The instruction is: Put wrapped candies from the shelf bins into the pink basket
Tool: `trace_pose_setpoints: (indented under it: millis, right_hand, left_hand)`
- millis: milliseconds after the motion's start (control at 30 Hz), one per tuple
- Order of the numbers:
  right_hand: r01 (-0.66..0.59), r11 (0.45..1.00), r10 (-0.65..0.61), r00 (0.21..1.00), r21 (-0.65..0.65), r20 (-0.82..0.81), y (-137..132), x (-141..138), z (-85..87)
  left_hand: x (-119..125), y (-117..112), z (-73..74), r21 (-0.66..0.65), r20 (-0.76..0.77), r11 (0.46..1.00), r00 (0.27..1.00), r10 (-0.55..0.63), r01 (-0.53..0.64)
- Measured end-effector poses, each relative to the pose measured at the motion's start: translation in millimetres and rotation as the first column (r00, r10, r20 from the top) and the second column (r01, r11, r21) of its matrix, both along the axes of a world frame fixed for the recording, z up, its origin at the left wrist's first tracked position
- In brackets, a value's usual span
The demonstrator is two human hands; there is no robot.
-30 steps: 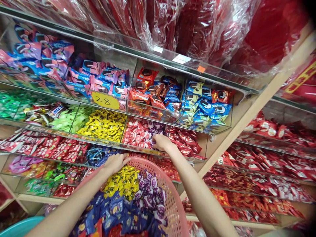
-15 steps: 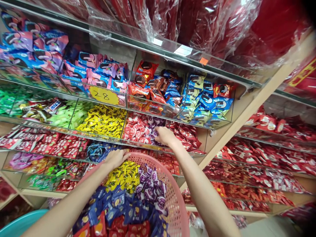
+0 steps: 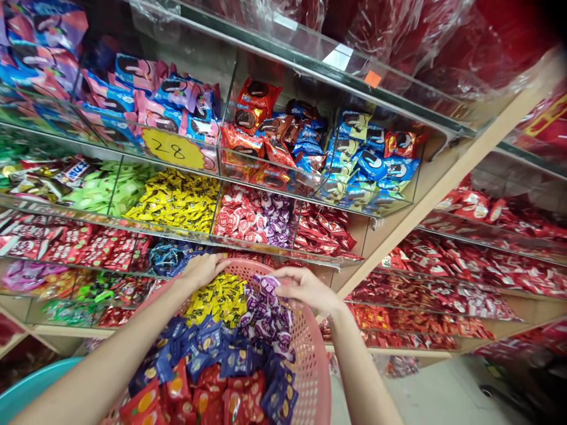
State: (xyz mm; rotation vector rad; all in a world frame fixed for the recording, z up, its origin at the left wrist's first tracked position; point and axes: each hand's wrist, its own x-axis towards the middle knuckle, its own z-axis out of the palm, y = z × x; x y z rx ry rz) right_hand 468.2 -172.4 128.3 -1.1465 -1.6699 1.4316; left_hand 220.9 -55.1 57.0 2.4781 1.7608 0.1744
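Note:
A pink perforated plastic basket (image 3: 310, 360) is in front of me, with wrapped candies heaped in it by colour. My left hand (image 3: 201, 273) is closed over its far rim. At the rim's right side, my right hand (image 3: 305, 289) is curled with thumb and fingertips at purple-and-white wrapped candies (image 3: 267, 286), above the purple pile. Yellow candies (image 3: 217, 301) lie left of that pile. Dark blue packets (image 3: 208, 348) fill the middle, and red packets (image 3: 239, 392) are closest to me. On the shelf beyond, more purple candies (image 3: 277, 215) share a compartment with red-and-white ones (image 3: 241, 213).
Clear-fronted shelves (image 3: 261, 245) of sorted sweets rise close behind the basket. A yellow price tag marked 28 (image 3: 172, 147) hangs on one. A wooden upright (image 3: 443, 183) slants at the right. A turquoise tub (image 3: 39, 386) stands at lower left, and grey floor (image 3: 447, 389) shows at lower right.
My right hand has moved from the purple candies on the shelf down to the basket, with purple candies at its fingertips. My left hand still grips the rim. The view has shifted slightly.

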Motion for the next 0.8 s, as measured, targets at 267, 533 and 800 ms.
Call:
trace_pose_setpoints:
  millis: [267,533,800]
  right_hand:
    - [0.112,0.916,-0.346,0.706,-0.386,-0.618,-9.0,6.8,-66.3]
    - [0.299,0.924,-0.376,0.827,-0.239,-0.417,-6.9,-4.1,-78.3]
    - [0.467,0.786,-0.575,0.792,0.405,0.203,-5.9,-6.6,-91.9]
  left_hand:
    - [0.7,1.0,-0.4,0.003,-0.001,1.000,1.000,-0.011,0.011]
    - [0.8,1.7,-2.4,0.003,-0.009,1.000,1.000,-0.016,0.016]
    - [1.0,0.9,-1.5,-0.005,0.000,1.000,1.000,0.003,-0.003]
